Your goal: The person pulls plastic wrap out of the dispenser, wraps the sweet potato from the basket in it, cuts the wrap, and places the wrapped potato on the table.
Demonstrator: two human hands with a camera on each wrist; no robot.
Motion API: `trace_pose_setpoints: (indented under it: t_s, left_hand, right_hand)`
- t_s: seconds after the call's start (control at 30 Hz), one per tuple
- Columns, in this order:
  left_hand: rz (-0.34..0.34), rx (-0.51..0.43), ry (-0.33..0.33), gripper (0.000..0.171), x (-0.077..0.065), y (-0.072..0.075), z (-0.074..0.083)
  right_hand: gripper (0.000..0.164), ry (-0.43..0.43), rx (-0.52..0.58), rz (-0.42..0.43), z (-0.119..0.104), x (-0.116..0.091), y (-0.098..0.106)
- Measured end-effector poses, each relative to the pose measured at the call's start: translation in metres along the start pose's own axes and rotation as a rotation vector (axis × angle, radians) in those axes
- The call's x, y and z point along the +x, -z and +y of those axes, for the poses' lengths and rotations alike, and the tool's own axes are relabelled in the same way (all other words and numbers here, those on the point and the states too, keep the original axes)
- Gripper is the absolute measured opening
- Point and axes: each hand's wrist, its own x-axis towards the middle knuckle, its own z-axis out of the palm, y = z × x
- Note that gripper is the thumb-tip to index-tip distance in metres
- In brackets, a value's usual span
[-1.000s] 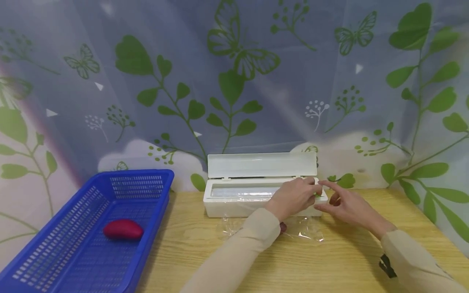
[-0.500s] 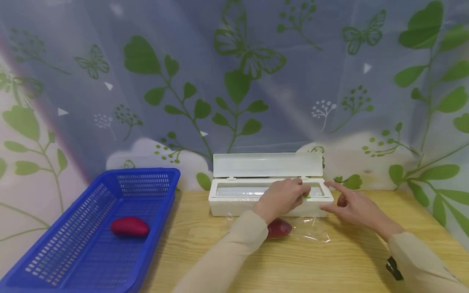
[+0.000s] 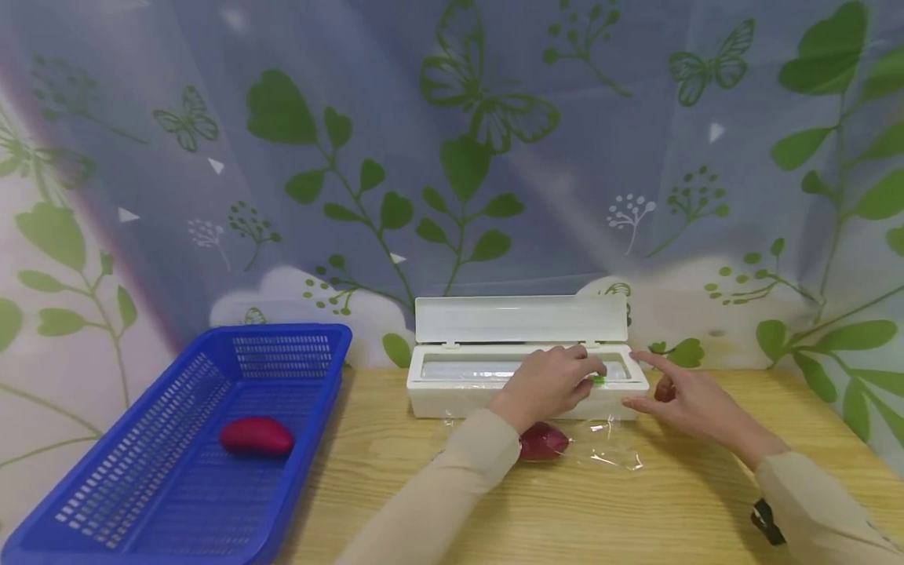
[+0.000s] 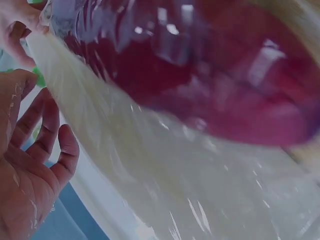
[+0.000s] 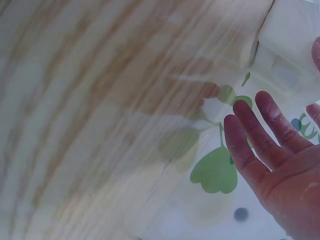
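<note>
A white cling film dispenser stands on the table with its lid raised and a film roll inside. My left hand reaches over its front, thumb and fingers pinching the small green slide cutter on the front edge. At the right end, my right hand holds the box between thumb and index finger; its other fingers lie extended in the right wrist view. Clear film hangs from the box onto the table, over a smooth dark red, sweet-potato-shaped piece, partly hidden by the left arm in the head view.
A blue plastic basket stands at the left, holding a similar red piece. Behind the wooden table hangs a leaf-and-butterfly patterned cloth, close behind the raised lid.
My left hand and the green slide cutter have moved left along the box from near its right end, then stayed about there. More of the red piece shows. The right hand keeps its hold.
</note>
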Motion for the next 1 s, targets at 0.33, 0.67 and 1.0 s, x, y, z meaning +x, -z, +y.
trace_pose_setpoints:
  t_s: [0.33,0.67,1.0]
  left_hand:
    - [-0.019,0.100,-0.017,0.021,0.007,-0.006,0.005]
    - [0.029,0.106,0.028,0.018,-0.025,0.008,-0.016]
    - [-0.016,0.076,0.064,0.027,-0.057,0.019,-0.039]
  right_hand:
    - [0.078,-0.029,-0.015,-0.020,0.000,-0.002,0.001]
    - [0.077,-0.023,-0.039,-0.019,-0.002,-0.003,0.004]
    - [0.078,-0.016,-0.039,-0.036,-0.001,-0.004,0.002]
